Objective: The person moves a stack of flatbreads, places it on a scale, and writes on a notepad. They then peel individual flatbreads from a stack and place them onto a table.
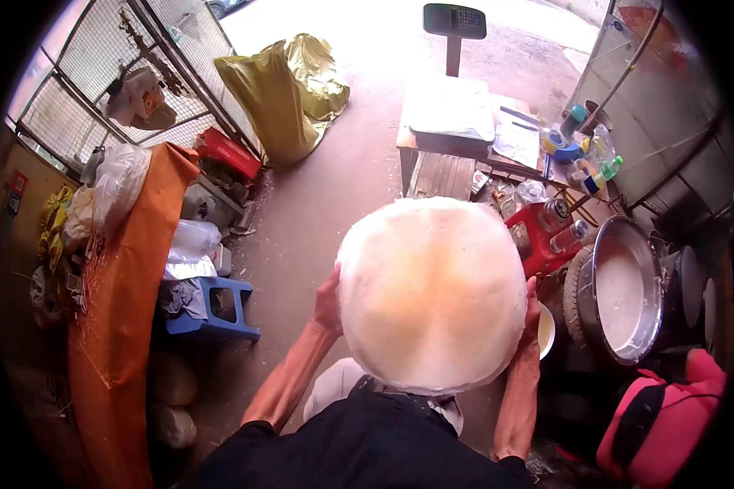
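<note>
A large, round stack of pale, thin pancakes (432, 293) is held in front of my body, its top tinted light brown in the middle and its edge ragged. My left hand (328, 303) grips it at the left side. On the opposite side, my right hand (532, 316) holds the edge. Most of the fingers of both hands are hidden behind and below the stack. Just beyond my right hand, part of a pale bowl (546, 332) shows. Further right stands a wide metal basin (646, 334) with white batter-like liquid in it.
Ahead, a scale (453, 114) stands on a low table with papers, tape and bottles. A red crate (538, 259) with glass jars is at right, near a pink cloth-covered thing (661, 424). Left are an orange-covered surface (122, 326), blue stool (212, 308) and yellow sack (273, 102).
</note>
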The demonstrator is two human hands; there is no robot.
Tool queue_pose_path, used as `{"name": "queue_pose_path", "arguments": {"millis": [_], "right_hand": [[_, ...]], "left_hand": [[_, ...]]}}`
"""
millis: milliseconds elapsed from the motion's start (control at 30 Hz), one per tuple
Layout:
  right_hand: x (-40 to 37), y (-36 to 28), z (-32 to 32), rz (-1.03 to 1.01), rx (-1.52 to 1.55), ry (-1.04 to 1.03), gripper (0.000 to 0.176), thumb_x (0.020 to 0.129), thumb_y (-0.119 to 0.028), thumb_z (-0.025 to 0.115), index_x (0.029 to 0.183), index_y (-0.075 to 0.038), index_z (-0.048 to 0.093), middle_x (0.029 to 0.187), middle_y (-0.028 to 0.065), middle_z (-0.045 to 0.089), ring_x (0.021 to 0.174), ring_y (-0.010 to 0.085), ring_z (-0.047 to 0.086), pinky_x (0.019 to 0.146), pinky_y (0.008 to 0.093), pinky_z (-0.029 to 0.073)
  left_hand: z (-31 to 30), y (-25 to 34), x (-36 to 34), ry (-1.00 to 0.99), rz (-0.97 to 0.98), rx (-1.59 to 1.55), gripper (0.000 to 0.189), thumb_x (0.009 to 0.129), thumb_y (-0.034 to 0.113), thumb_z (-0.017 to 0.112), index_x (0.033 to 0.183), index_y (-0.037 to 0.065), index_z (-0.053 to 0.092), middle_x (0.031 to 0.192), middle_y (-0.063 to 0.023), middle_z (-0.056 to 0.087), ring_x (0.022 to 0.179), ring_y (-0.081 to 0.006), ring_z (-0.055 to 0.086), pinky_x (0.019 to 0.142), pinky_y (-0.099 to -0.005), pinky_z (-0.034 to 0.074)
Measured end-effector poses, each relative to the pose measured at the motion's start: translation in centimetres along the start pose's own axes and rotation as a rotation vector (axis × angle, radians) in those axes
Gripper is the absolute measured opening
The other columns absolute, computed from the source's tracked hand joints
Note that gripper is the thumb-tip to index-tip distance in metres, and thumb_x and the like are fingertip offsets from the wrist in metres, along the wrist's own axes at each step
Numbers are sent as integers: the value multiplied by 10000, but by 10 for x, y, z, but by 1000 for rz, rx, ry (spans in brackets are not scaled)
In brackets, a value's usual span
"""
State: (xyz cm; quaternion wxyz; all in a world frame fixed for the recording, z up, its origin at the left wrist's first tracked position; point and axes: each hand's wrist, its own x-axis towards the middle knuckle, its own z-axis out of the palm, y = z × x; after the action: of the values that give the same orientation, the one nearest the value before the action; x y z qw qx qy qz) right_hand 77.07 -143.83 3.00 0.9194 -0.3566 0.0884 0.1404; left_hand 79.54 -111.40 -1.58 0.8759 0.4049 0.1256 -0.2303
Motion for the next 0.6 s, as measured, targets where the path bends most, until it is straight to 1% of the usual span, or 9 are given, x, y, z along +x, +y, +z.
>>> {"name": "queue_pose_path", "arguments": {"millis": [33, 133, 200, 233, 333, 400, 467, 500, 600], "right_hand": [[24, -10, 3, -19, -6, 58, 745, 942, -606, 295, 1342, 9, 427, 1275, 156, 538, 1126, 269, 556, 949, 385, 462], [86, -42, -20, -30, -128, 82, 701, 953, -576, 314, 1309, 10, 460, 1205, 140, 586, 1045, 237, 602, 890, 355, 497], [129, -61, -19, -86, -143, 122, 670, 960, -554, 328, 1288, 10, 480, 1152, 126, 615, 985, 213, 627, 843, 324, 514], [149, -69, -21, -123, -167, 156, 670, 963, -552, 316, 1288, 10, 483, 1170, 129, 607, 998, 215, 623, 844, 315, 511], [198, -103, -10, -92, -119, 135, 683, 962, -560, 305, 1294, 11, 480, 1189, 128, 600, 1017, 217, 615, 856, 317, 505], [237, -123, -19, -80, -104, 108, 696, 961, -565, 296, 1319, 10, 454, 1240, 142, 569, 1063, 237, 596, 887, 331, 494], [281, -142, -31, -87, -98, 112, 695, 961, -562, 299, 1331, 10, 439, 1262, 150, 553, 1080, 247, 587, 896, 338, 492], [303, -151, -27, -143, -86, 131, 695, 956, -563, 315, 1337, 6, 432, 1271, 163, 544, 1078, 253, 590, 895, 346, 497], [362, -179, -23, -114, -42, 182, 702, 947, -569, 335, 1339, 5, 429, 1259, 164, 553, 1072, 255, 594, 897, 353, 498]], "left_hand": [[5, 9, 23, 4, 5, -1, 658, 942, 515, 377, 1399, 41, 355, 1362, -166, 458, 1195, -351, 474, 1015, -496, 384], [17, 42, 82, 17, 9, -17, 661, 940, 517, 380, 1399, 41, 355, 1362, -166, 458, 1194, -351, 475, 1015, -496, 384], [27, 63, 122, 18, 10, -32, 662, 939, 518, 382, 1399, 41, 356, 1361, -166, 459, 1194, -351, 475, 1015, -496, 384], [31, 74, 144, 11, 10, -34, 663, 939, 518, 383, 1399, 41, 356, 1361, -166, 459, 1193, -351, 475, 1014, -497, 384], [43, 100, 210, -12, 2, -28, 666, 937, 520, 386, 1398, 41, 356, 1360, -165, 460, 1192, -352, 476, 1014, -497, 384], [47, 116, 260, -26, -9, -36, 667, 937, 521, 388, 1398, 41, 356, 1360, -165, 460, 1192, -352, 476, 1014, -497, 384], [51, 135, 321, -43, -25, -36, 624, 933, 497, 403, 1364, 47, 374, 1319, -154, 475, 1160, -337, 487, 985, -485, 396], [54, 145, 351, -48, -35, -36, 602, 932, 485, 411, 1347, 50, 383, 1298, -149, 482, 1144, -330, 493, 971, -479, 402], [58, 170, 437, -25, -76, -58, 537, 927, 449, 435, 1295, 59, 410, 1237, -132, 503, 1095, -308, 509, 928, -460, 419]]}}
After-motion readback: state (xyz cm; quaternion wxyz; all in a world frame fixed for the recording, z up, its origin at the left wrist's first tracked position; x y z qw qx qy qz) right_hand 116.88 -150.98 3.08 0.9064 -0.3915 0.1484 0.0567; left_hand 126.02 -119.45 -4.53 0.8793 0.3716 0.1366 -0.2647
